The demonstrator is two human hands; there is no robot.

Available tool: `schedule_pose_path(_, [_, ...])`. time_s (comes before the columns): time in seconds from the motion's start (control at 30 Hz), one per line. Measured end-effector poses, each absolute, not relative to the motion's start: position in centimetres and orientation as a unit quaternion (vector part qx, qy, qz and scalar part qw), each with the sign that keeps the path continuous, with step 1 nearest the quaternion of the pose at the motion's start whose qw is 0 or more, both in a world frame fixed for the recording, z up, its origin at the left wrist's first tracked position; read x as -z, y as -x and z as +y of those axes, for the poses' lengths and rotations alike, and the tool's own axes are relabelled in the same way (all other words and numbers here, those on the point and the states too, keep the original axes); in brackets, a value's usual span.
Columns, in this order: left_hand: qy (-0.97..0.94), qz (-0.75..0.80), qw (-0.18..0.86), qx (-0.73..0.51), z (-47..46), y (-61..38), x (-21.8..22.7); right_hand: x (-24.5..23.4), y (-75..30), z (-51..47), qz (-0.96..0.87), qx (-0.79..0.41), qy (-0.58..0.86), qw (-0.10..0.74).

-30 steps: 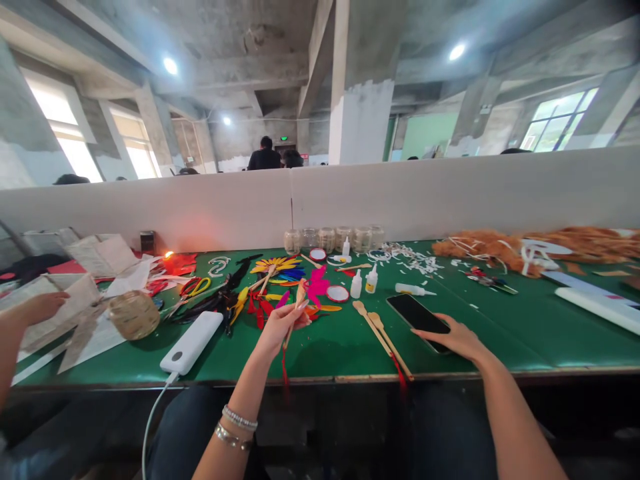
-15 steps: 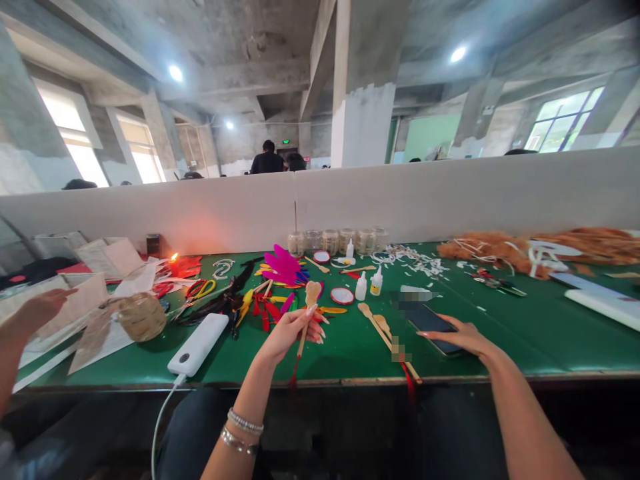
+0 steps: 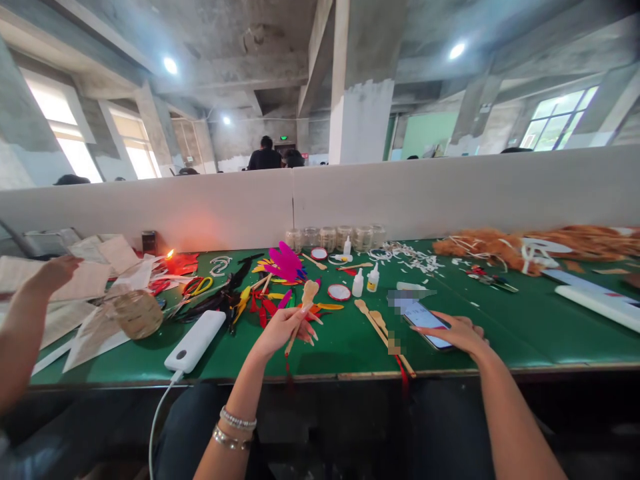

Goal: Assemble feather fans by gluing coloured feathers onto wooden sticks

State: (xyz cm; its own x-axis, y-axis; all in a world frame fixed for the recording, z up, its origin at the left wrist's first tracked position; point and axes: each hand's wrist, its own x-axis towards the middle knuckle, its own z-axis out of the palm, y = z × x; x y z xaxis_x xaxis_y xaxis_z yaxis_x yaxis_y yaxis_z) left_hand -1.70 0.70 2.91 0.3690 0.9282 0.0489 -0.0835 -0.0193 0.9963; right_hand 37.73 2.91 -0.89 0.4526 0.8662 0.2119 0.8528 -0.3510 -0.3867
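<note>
My left hand (image 3: 290, 328) is closed around a thin wooden stick with a carved, rounded head (image 3: 311, 291). A red tassel hangs from its lower end, above the front of the table. My right hand (image 3: 463, 333) lies over the right side of a smartphone (image 3: 425, 319), its thumb stretched across the lit screen and the other fingers partly curled. The phone rests on the green tabletop. Between my hands lie two similar wooden sticks (image 3: 373, 323), with a red tassel over the table edge. Part of one stick and the phone's upper corner are blurred out.
Colourful feathers (image 3: 285, 263), scissors (image 3: 197, 287) and a white power bank (image 3: 195, 341) with a cable lie to the left. Another person's hand (image 3: 53, 273) reaches over papers near a jar (image 3: 137, 313) and a flame (image 3: 170, 254). Glue bottles (image 3: 373, 278) stand mid-table; brown fibre (image 3: 480, 250) lies right.
The phone's screen has gone from dark to lit under my right hand. My left hand keeps hold of the stick. The other person's hand has shifted slightly upward. My view has turned a little.
</note>
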Motion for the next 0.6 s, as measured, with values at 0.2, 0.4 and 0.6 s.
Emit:
schedule_pose_path(0.2, [-0.520,0.443,0.523,-0.510,1.4,4.3,-3.5,-0.5,-35.6,4.0,-0.538,-0.041,0.808,0.239])
schedule_pose_path(0.4, [-0.463,0.492,0.472,-0.567,1.7,5.1,-4.0,-1.0,-26.9,6.9,-0.775,-0.046,0.555,0.297])
schedule_pose_path(0.6, [-0.473,0.485,0.417,-0.606,1.7,5.4,-3.9,-0.6,-17.1,8.9,-0.868,-0.047,0.455,0.192])
